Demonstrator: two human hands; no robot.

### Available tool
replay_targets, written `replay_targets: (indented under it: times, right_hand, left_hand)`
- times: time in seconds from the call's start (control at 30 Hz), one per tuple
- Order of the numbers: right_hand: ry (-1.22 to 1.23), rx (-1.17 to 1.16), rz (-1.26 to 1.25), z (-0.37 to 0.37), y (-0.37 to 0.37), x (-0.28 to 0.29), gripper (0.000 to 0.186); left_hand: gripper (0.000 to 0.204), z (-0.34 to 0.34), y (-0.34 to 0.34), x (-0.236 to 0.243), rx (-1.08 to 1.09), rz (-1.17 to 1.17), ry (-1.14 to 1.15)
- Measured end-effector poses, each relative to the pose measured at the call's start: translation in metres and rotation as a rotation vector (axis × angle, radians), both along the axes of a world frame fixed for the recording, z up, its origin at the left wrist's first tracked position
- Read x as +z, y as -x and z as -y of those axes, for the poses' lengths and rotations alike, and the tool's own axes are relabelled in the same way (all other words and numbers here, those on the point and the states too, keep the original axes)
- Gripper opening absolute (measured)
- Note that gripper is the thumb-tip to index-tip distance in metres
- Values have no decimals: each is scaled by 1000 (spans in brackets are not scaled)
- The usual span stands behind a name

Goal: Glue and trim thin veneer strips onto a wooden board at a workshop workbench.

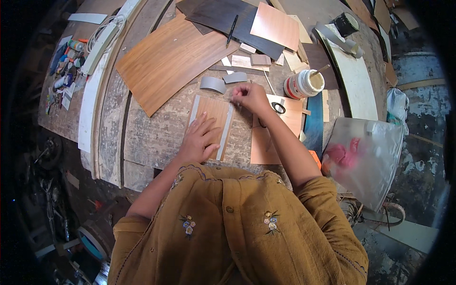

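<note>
My left hand (199, 137) lies flat with its fingers spread on a small wood-grain panel (213, 107), pressing it to the worktable. Grey strips run along the panel's left and right edges; the right one (227, 126) shows most fully. Just beyond the panel's far right corner, my right hand (251, 98) is closed in a pinch above the table. What its fingertips hold, if anything, is too small to make out. Two curled grey pieces of sandpaper-like sheet (213, 84) lie beyond the panel. Black-handled scissors (278, 108) rest on a pale board (266, 148), partly behind my right forearm.
A large brown board (175, 59) and dark sheets (213, 16) lie at the back, with a black pen (232, 29). An open white tub (298, 86) with a stick stands right of my right hand. A clear plastic bag (365, 156) hangs at the right edge. Small tools clutter the far left.
</note>
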State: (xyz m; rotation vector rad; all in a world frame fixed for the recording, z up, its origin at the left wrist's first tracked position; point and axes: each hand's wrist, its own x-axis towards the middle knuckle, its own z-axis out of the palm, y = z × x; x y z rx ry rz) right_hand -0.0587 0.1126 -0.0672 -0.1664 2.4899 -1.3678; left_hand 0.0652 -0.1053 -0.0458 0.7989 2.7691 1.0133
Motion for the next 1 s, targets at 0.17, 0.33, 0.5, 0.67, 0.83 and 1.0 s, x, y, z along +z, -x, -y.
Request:
replay_targets:
  times: [0.17, 0.33, 0.5, 0.67, 0.83, 1.0]
  right_hand:
    - [-134, 50, -84, 2, -17, 1, 19]
    - [-201, 65, -89, 4, -19, 8, 23]
    - [-180, 46, -112, 4, -20, 6, 24]
    - [-176, 40, -113, 4, -21, 7, 24]
    - [-181, 49, -110, 4, -20, 7, 24]
    - [-185, 43, -93, 4, -19, 5, 24]
  left_hand:
    - [49, -4, 1, -2, -2, 66, 32]
    - [51, -6, 0, -8, -19, 59, 67]
    - [49, -6, 0, -11, -32, 65, 78]
    - [48, -5, 1, -12, -46, 74, 78]
    - [49, -5, 1, -13, -55, 67, 84]
    - [49, -5, 2, -14, -56, 61, 66]
